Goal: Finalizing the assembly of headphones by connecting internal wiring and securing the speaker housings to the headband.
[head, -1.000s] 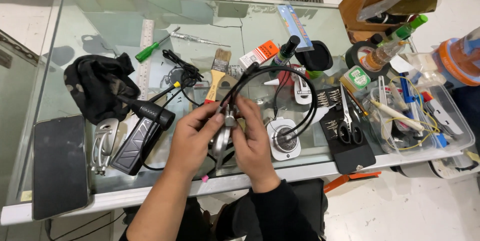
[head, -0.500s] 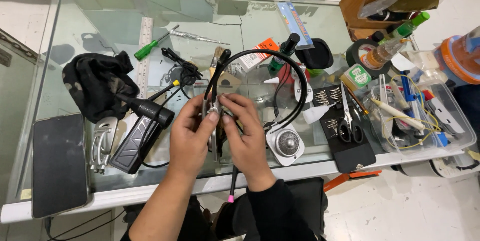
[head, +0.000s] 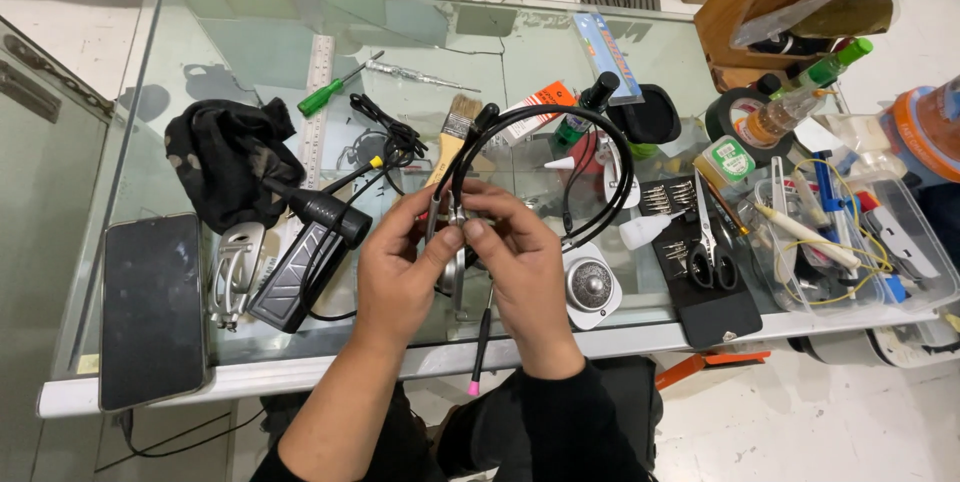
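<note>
Left hand (head: 400,267): closed on the lower end of a black headset (head: 545,157), thumb and fingers pinching a small metal part at the middle front of the worktop (head: 300,377).
Right hand (head: 520,262): gripping the same end from the other side, with a thin screwdriver (head: 480,342) tucked under it, pink tip pointing past the worktop's near edge.
Headset: its band loops up and away from both hands, arching above a paintbrush (head: 452,137) and tubes; a round earpiece (head: 590,285) lies just beside the right hand.
Left of the hands: a black cable tester (head: 300,262), a metal clip (head: 235,272), a dark phone (head: 152,307) and a crumpled black cloth (head: 225,157).
Right of the hands: scissors (head: 712,252) on a black bit case (head: 705,287), then a clear bin (head: 850,232) of tools.
Far side: a green screwdriver (head: 325,97), a steel ruler (head: 315,107), tape rolls.
In the way: clutter hems the hands in on both sides.
</note>
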